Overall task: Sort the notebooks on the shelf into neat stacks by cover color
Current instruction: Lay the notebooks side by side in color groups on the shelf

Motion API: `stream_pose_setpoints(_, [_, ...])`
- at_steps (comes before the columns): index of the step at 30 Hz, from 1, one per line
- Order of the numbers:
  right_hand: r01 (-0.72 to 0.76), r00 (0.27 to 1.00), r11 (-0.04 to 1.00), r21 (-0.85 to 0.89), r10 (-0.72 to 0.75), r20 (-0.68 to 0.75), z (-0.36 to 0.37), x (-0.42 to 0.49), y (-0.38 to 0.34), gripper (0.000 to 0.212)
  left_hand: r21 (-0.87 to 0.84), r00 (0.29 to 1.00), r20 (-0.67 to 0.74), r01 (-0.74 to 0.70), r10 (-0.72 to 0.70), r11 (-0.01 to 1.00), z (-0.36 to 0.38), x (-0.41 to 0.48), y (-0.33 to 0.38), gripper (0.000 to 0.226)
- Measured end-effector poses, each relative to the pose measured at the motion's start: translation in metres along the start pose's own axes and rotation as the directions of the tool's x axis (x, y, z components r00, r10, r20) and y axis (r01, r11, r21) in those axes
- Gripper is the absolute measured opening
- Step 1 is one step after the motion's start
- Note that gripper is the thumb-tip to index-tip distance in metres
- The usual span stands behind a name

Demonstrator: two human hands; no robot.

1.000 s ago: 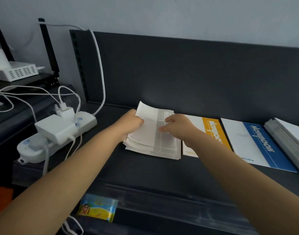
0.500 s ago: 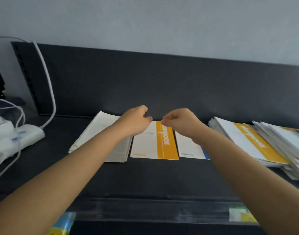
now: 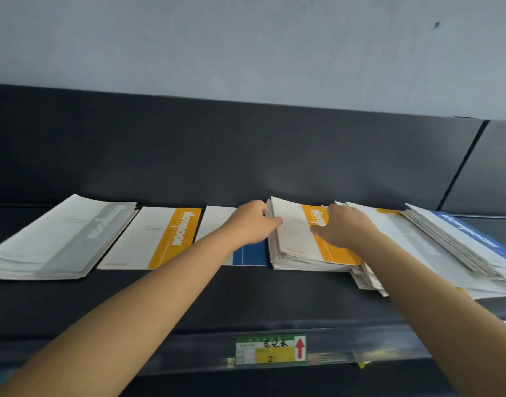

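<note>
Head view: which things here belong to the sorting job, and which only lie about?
Job: grey stack, single orange notebook, blue notebook, orange-topped stack, mixed pile, shelf.
Lying about: price label on the shelf edge.

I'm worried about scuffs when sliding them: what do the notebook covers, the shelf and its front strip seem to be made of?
Orange-banded stack: covers look like thin card, matte, with soft layered paper edges. Shelf: likely painted metal, dark grey, dull even sheen, though laminate cannot be ruled out. Front strip: clear glossy plastic, by its reflections and the price label showing through.
</note>
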State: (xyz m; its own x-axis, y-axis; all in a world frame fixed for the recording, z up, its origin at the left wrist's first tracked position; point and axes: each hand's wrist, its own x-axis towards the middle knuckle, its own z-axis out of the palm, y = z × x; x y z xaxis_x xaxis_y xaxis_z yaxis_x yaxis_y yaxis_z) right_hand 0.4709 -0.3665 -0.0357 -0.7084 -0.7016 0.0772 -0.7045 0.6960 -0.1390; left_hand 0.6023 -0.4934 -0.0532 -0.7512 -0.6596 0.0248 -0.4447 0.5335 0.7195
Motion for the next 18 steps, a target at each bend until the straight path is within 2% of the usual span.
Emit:
stream_pose_setpoints(3, [-0.013, 0.994, 0.999, -0.039, 0.017, 0.103, 0.010, 0.003, 0.006, 0.055, -0.046, 0.999, -0.041, 0.006, -0.008, 0.999, 0.013, 0.006, 0.004, 0.014])
stream_pose_setpoints(4, [-0.011, 0.993, 0.999, -0.047, 0.017, 0.117, 0.012, 0.004, 0.007, 0.057, -0.053, 0.999, -0.052, -0.007, 0.004, 0.999, 0.016, 0.007, 0.004, 0.018])
stream_pose_setpoints(6, [-0.019, 0.994, 0.999, -0.029, 0.022, 0.106, 0.015, 0.009, 0.007, 0.061, -0.082, 0.997, -0.078, -0.012, 0.005, 0.997, 0.018, 0.008, 0.007, 0.039])
stream_pose_setpoints(9, [-0.102, 0.988, 0.981, 0.164, 0.080, 0.131, 0.018, 0.017, 0.007, 0.061, -0.263, 0.993, -0.112, 0.010, -0.041, 0.965, 0.018, 0.008, 0.011, 0.051])
stream_pose_setpoints(11, [-0.143, 0.983, 0.903, 0.405, 0.081, 0.168, 0.018, 0.019, 0.003, 0.048, -0.426, 0.985, -0.138, 0.032, -0.100, 0.904, 0.014, 0.008, 0.014, 0.054])
stream_pose_setpoints(13, [-0.147, 0.982, 0.806, 0.573, 0.049, 0.184, 0.014, 0.017, -0.006, 0.037, -0.573, 0.978, -0.119, 0.071, -0.169, 0.816, 0.005, 0.007, 0.016, 0.050])
stream_pose_setpoints(14, [-0.150, 0.980, 0.766, 0.626, 0.033, 0.195, 0.012, 0.016, -0.012, 0.037, -0.617, 0.979, -0.095, 0.085, -0.181, 0.782, -0.002, 0.005, 0.014, 0.042])
stream_pose_setpoints(16, [-0.161, 0.981, 0.679, 0.716, 0.029, 0.193, 0.007, 0.014, -0.026, 0.045, -0.621, 0.981, -0.085, 0.083, -0.172, 0.779, -0.017, -0.001, 0.006, 0.027])
stream_pose_setpoints(18, [-0.152, 0.984, 0.582, 0.799, 0.009, 0.180, 0.004, 0.011, -0.047, 0.057, -0.602, 0.976, -0.134, 0.056, -0.169, 0.796, -0.037, -0.010, -0.010, 0.028])
